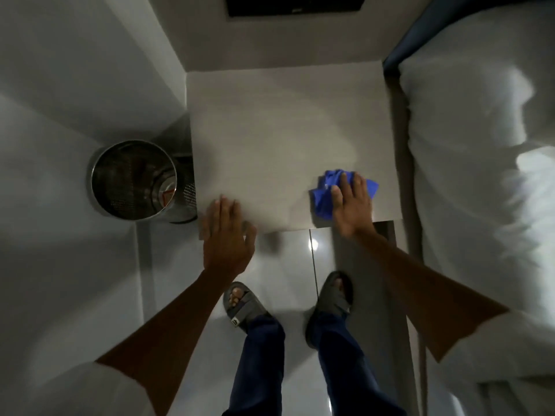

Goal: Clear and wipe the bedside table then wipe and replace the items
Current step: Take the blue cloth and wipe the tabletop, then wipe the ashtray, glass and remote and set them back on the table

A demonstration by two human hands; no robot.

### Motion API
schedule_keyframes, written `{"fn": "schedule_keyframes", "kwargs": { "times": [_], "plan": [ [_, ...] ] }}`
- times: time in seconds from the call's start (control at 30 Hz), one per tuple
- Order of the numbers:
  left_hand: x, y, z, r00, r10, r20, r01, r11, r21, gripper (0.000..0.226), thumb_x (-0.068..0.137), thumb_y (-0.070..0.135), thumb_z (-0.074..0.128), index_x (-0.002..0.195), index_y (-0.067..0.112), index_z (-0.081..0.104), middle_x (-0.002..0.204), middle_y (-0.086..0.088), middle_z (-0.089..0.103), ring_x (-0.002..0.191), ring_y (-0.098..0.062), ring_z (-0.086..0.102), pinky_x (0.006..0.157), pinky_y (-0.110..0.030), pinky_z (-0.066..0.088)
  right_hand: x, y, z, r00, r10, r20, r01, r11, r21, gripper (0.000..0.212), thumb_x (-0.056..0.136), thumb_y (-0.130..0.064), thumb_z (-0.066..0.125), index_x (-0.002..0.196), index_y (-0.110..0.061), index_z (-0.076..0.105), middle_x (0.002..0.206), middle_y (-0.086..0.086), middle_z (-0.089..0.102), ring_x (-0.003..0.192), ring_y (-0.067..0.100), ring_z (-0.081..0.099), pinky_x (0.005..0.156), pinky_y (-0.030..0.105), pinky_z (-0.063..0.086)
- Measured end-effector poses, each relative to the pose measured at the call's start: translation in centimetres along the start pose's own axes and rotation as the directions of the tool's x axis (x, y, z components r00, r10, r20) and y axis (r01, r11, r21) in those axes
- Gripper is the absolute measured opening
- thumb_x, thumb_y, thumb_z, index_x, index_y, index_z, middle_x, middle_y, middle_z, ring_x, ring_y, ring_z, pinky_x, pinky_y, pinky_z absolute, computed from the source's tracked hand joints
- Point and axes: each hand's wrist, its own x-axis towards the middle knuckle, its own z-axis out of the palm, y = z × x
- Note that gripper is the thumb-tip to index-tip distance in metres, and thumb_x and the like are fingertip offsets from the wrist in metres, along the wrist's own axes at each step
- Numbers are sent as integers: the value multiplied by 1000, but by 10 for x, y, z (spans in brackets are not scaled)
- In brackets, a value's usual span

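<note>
Cloth: blue cloth (322, 196), bunched, lying under the right hand (351, 205) on the counter (279, 130), close to its near right corner.
Right fingers: stretched out flat (357, 181) and pressing down on the cloth, not curled round it; folds stick out past them on the left and the far side.
Left fingers: spread and relaxed (223, 205), grasping nothing; the left hand (225, 235) rests at the counter's near left edge, well apart from the cloth.
Counter: pale, matte top, bare beyond both sets of fingers, so it looks cleared and the wiping is probably under way.
Handling: the cloth should be light, soft and limp. It will slide easily under a flat palm and bunch if pushed at one edge, so pressing on its middle, or gathering the folds into the fist, seems best.
Items: none in sight, wherever they have been set.
Beside: a metal bin (132, 178) stands left of the left fingers, touching or just beside the counter; a bed (480, 145) runs along the right of the right fingers.
Hard to tell: the light is dim and the picture blurred; whether the cloth is damp, what lies in the bin, and what the dark panel (294, 4) cut off at the top is, cannot be made out.
</note>
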Motion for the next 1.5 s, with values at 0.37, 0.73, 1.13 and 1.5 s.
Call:
{"fn": "schedule_keyframes", "kwargs": {
  "times": [0.37, 0.73, 1.13, 1.5],
  "plan": [
    [17, 155, -13, 897, 89, 433, 173, 831, -528, 61, 100, 51, 37, 152, 20, 26, 160, -7, 27, 144, -25, 31, 116, -38, 24, -6, 9, -17, 840, 540, 45, -456, 660, 597, 39, 81, -11, 65, 114, -8, 46, 102, 7, 58, 98, 29, 62, 78, 36, 52],
    [-28, 210, -83, 935, 54, 350, 296, 422, -857, 42, 86, 15, 72, 126, 18, 60, 104, 0, 76, 92, -11, 73, 78, -27, 59, -116, 39, -143, 911, 186, 369, -382, 38, 923, 37, 69, -17, 66, 104, -7, 70, 104, 16, 74, 89, 29, 70, 73, 36, 55],
    [-64, 433, -80, 922, 360, 143, -236, 814, -530, 30, 93, 27, 57, 123, 27, 62, 121, 0, 69, 107, -19, 65, 85, -29, 49, -194, 169, -293, 792, 485, -372, 41, 566, 824, 43, 81, -1, 52, 107, -36, 54, 91, -23, 65, 81, -3, 64, 72, 21, 52],
    [-74, 487, -65, 887, 195, 418, 178, 691, -701, 29, 89, 5, 57, 115, 15, 67, 116, -4, 70, 107, -25, 66, 88, -31, 53, -180, 213, -235, 905, 288, -312, -204, 940, 274, 74, 82, 4, 56, 149, -5, 28, 161, 14, 19, 151, 28, 9, 121, 50, 7]
  ]
}}
